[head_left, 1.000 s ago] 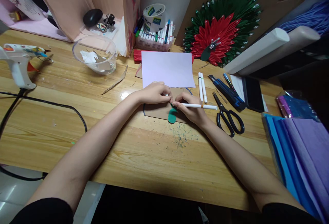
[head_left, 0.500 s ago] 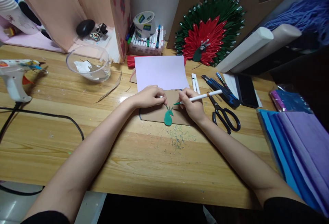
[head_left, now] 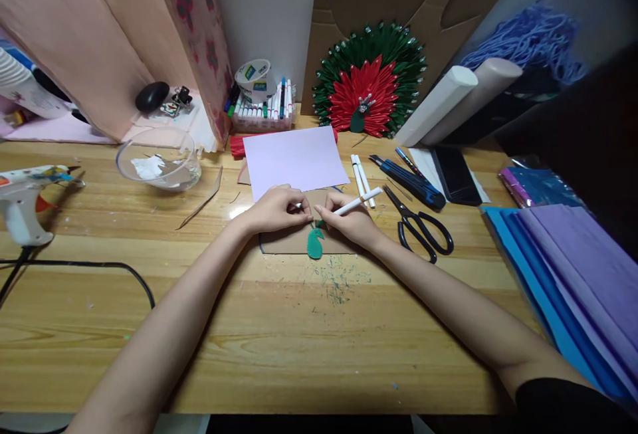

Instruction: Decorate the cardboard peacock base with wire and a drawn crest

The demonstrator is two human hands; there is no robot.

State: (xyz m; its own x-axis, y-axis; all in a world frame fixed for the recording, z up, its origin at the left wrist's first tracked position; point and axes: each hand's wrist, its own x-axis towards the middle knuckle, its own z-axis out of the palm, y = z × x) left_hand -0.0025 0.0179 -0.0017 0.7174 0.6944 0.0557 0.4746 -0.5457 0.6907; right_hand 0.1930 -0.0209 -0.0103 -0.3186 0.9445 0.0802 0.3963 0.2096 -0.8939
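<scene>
A green bird-shaped cutout, with thin prongs on its head, lies on a cardboard piece. My left hand rests on the cardboard, thumb and finger closed at the tips of the prongs. Something small and white shows in its curled fingers; I cannot make out what it is. In my right hand is a white marker, gripped like a pen, its green tip down at the prongs. A pale purple sheet lies just beyond my hands.
To the right are two markers, scissors, a box cutter, a phone and folded coloured sheets. A glue gun and clear bowl stand left. Behind are a marker box and red-and-green peacock.
The marker's green tip has moved left, from beside the prongs to right at them, bringing my right hand closer to my left. The camera view has also shifted.
</scene>
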